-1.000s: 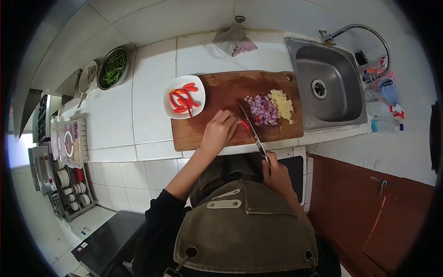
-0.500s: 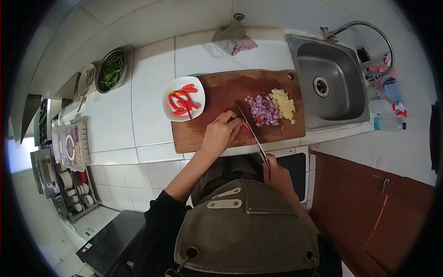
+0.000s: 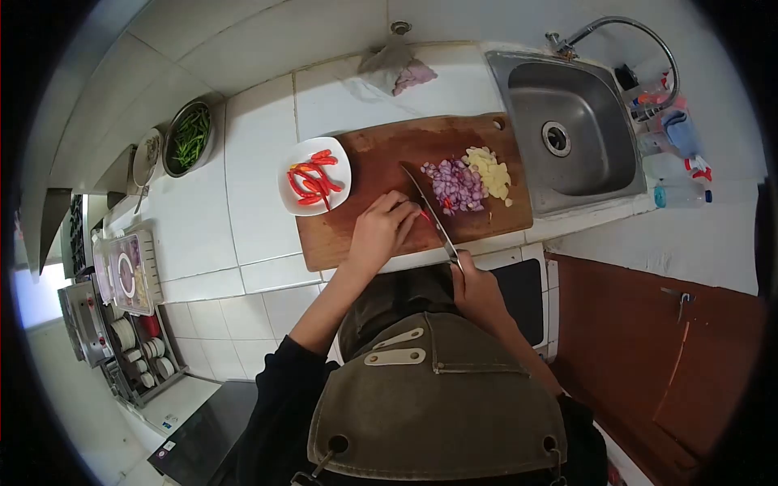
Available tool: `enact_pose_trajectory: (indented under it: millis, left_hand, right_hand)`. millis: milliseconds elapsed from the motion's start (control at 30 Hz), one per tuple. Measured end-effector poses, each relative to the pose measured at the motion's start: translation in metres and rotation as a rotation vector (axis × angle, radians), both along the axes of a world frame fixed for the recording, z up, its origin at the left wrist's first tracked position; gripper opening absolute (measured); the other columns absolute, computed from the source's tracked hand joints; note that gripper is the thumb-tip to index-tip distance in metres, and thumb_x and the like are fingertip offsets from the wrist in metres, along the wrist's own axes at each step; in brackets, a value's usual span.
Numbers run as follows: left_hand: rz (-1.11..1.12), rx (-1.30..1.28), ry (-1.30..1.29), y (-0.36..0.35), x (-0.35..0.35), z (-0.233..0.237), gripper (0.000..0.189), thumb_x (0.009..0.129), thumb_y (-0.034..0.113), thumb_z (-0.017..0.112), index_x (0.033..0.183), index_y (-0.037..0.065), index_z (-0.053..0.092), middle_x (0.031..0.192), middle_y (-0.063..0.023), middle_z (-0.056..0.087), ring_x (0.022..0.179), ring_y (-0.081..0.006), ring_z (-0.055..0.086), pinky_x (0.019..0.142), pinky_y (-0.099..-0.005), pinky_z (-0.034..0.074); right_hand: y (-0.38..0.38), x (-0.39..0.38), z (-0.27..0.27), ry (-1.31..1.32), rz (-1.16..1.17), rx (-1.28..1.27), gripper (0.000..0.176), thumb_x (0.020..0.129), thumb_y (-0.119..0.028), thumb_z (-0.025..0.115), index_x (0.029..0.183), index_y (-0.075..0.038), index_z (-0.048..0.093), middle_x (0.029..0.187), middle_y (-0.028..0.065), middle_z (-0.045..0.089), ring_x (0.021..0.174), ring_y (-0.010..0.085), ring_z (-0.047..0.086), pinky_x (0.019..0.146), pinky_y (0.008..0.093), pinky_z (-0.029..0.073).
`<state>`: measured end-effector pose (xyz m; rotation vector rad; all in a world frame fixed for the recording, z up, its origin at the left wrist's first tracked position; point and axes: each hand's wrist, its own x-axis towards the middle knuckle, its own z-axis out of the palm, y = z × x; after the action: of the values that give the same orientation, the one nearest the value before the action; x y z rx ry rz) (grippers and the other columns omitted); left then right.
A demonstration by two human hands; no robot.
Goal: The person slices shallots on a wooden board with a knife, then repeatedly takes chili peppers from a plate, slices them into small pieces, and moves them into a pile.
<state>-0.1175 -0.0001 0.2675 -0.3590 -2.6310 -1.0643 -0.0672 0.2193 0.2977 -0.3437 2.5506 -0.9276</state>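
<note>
My right hand [image 3: 476, 287] is closed around the handle of a kitchen knife [image 3: 434, 217], whose blade points up and left across the wooden cutting board [image 3: 377, 154]. Beside the blade, my left hand [image 3: 379, 231] has its fingers bent over a red chili [image 3: 425, 215]; only the chili's end shows past the fingertips. To the right of the blade lie a pile of chopped purple shallots [image 3: 455, 186] with bits of red in it and a pile of sliced pale garlic [image 3: 489, 172]. Whole red chilies [image 3: 310, 183] fill a white bowl [image 3: 285, 198] at the board's left edge.
A steel sink [image 3: 596, 174] with a curved faucet [image 3: 640, 24] adjoins the board on the right, with several bottles [image 3: 681, 194] beyond. Left are a metal bowl [image 3: 209, 154] of green chilies and a lidded plastic container [image 3: 146, 283]. A cloth [image 3: 389, 69] lies by the wall.
The view has shifted slightly. My left hand still holds the chili, and the knife stays beside it, its handle end a little higher in view.
</note>
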Motion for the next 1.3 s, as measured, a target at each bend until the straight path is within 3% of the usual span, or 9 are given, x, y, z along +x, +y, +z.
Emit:
enact_pose_trajectory:
  millis: [167,467,633,1067,1300]
  left_hand:
    - [0.001,0.006,0.006,0.0,0.0,-0.001,0.009,0.083,0.008,0.07,0.092,0.005,0.069,0.094,-0.0085,0.062,0.086,-0.029,0.064,0.074,-0.0401,0.054]
    - [-0.004,0.003,0.001,-0.002,0.0,-0.001,0.007,0.083,0.006,0.07,0.09,0.004,0.068,0.094,-0.0092,0.063,0.087,-0.0297,0.064,0.075,-0.04,0.054]
    - [-0.034,0.039,0.008,-0.005,-0.001,-0.002,0.008,0.083,0.005,0.07,0.09,0.002,0.068,0.096,-0.0106,0.064,0.089,-0.0312,0.064,0.077,-0.0404,0.054]
    - [-0.082,0.102,-0.013,-0.009,-0.003,0.002,0.008,0.083,0.002,0.069,0.09,-0.001,0.065,0.094,-0.0122,0.065,0.089,-0.0323,0.064,0.078,-0.0402,0.053]
    - [-0.154,0.062,-0.001,-0.018,-0.007,-0.002,0.01,0.083,0.001,0.069,0.092,-0.001,0.066,0.095,-0.0123,0.065,0.087,-0.032,0.062,0.08,-0.0398,0.053]
  right_hand:
    - [0.003,0.008,0.01,0.092,0.005,-0.051,0.019,0.101,-0.021,0.049,0.111,-0.004,0.047,0.073,0.0242,0.064,0.066,0.0458,0.063,0.059,0.0551,0.048]
    - [0.003,0.005,0.009,0.056,0.053,0.058,0.025,0.099,-0.018,0.052,0.118,-0.002,0.05,0.069,0.0228,0.063,0.063,0.044,0.064,0.057,0.0541,0.05]
    - [-0.008,-0.007,-0.013,0.265,0.038,-0.082,0.023,0.098,-0.017,0.054,0.116,-0.003,0.051,0.063,0.0237,0.059,0.06,0.0443,0.062,0.054,0.0546,0.048]
    - [0.007,0.002,0.001,0.273,0.064,-0.099,0.019,0.098,-0.018,0.056,0.11,-0.005,0.051,0.061,0.02,0.058,0.057,0.042,0.061,0.053,0.0524,0.047]
    - [0.01,-0.006,0.011,0.167,0.109,0.017,0.019,0.099,-0.02,0.052,0.111,-0.006,0.05,0.066,0.0213,0.061,0.061,0.0436,0.061,0.055,0.0552,0.047]
